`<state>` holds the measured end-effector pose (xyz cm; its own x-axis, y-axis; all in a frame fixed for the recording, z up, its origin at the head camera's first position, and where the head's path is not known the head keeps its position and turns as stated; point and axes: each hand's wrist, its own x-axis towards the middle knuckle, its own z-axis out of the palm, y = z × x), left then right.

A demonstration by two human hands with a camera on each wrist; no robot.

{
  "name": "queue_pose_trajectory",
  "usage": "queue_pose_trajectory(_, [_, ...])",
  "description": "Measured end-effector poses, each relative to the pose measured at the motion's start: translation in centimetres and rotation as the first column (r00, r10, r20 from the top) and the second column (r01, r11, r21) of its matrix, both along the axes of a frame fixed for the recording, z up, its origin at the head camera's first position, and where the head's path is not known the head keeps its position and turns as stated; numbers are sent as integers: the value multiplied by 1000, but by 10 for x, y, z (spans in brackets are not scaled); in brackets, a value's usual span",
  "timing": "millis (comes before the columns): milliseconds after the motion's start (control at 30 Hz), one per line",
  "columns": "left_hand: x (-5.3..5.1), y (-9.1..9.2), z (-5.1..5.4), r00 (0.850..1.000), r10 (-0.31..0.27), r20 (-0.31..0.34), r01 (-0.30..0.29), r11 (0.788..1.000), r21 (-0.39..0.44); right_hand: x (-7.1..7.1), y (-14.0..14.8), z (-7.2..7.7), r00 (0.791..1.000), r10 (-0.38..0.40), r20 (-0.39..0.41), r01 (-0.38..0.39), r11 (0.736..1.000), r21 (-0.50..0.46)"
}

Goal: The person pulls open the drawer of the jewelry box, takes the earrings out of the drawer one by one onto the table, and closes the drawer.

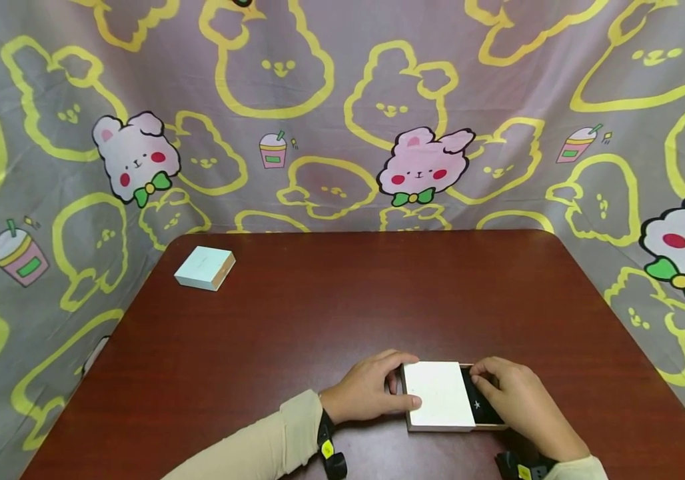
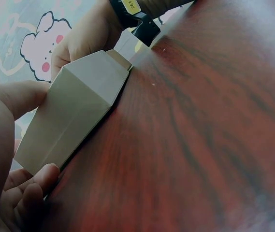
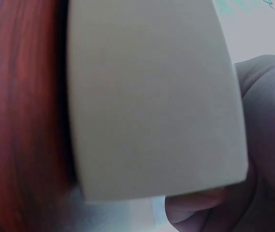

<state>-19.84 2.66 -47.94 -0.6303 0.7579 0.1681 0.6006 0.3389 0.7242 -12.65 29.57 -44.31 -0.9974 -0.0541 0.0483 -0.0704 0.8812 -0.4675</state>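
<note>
Head view: Left hand (image 1: 366, 392) grips a white rectangular cardboard box (image 1: 438, 395) on a reddish-brown wooden table (image 1: 342, 300), apparently bracing its left end; right hand (image 1: 521, 395), fingers bent, sits at its exposed black interior (image 1: 479, 405), any pinch impossible to tell.

Passable over the tabletop (image 1: 330, 303) between pale box (image 1: 203, 267) and white box (image 1: 440, 396), but blocked beside the latter by left hand (image 1: 371, 390) and right hand (image 1: 519, 397).
</note>
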Motion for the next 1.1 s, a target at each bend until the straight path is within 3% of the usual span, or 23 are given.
queue_pose_trajectory(167, [0,0,0,1000,2,-11,-2,1000,2,-1,0,-1,999,1,-41,0,1000,20])
queue_pose_trajectory(400, [1,0,1,1000,4,-4,-4,1000,0,0,-1,0,1000,-3,-9,3,1000,9])
queue_pose_trajectory(1100, [0,1,-2,1000,3,-14,-3,1000,4,0,0,-3,998,9,-60,-8,1000,12])
